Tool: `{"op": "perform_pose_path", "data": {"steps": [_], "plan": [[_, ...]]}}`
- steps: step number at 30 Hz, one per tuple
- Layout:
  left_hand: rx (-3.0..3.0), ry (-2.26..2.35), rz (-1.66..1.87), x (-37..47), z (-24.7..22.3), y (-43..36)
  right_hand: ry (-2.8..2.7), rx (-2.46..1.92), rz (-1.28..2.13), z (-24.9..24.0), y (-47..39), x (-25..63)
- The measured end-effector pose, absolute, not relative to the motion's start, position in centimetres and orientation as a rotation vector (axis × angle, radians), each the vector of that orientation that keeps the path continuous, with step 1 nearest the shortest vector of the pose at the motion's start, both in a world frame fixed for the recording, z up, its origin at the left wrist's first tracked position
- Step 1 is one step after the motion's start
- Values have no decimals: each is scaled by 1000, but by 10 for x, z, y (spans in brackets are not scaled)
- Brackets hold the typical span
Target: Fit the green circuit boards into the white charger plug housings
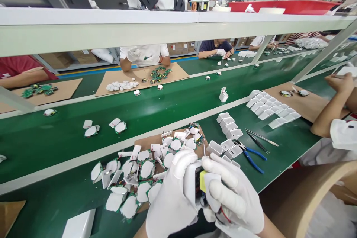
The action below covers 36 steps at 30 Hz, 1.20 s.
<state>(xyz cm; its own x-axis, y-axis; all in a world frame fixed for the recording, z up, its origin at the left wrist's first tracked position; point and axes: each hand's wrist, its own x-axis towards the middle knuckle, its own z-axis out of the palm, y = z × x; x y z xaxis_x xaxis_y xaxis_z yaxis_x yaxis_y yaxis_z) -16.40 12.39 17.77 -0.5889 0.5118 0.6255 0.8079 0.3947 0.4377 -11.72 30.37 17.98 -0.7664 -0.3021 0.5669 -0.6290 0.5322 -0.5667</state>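
Gloved hands (170, 199) up close: from far away, I am counting two.
White case (190, 184) in the left hand: I am seeing one.
Flat white piece (214, 205) in the right hand (237, 193): I am seeing one.
Blue pliers (245, 150): I am finding one pair.
Thin tools (257, 142) beside them: I am counting two.
White cups (234, 134) near the pliers: I am seeing seven plainly, with more peeking out behind the right hand.
Piled boards (147, 169): I am losing count, because they are overlapping.
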Motion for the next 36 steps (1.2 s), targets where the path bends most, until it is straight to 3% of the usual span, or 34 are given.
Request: {"op": "perform_pose_path", "data": {"steps": [3, 8, 13, 19, 25, 28, 36], "plan": [[-1105, -2358, -1207, -166, 175, 124, -2352, 945, 1066, 186, 305, -121], [-1153, -2306, -1367, -172, 172, 124, -2049, 721, 2103, 179, 309, -132], [-1149, -2281, -1285, -177, 165, 124, -2070, 414, 2535, 178, 294, -141], [-1090, -2345, -1428, -177, 156, 125, -2269, 270, 2411, 184, 283, -143], [-1141, -2334, -1438, -178, 159, 128, -2210, 398, 2440, 182, 290, -148], [-1119, -2291, -1438, -179, 158, 130, -2342, 325, 2255, 190, 281, -151], [-1183, -2218, -1724, -184, 157, 132, -2379, 376, 2151, 182, 286, -149]]}}
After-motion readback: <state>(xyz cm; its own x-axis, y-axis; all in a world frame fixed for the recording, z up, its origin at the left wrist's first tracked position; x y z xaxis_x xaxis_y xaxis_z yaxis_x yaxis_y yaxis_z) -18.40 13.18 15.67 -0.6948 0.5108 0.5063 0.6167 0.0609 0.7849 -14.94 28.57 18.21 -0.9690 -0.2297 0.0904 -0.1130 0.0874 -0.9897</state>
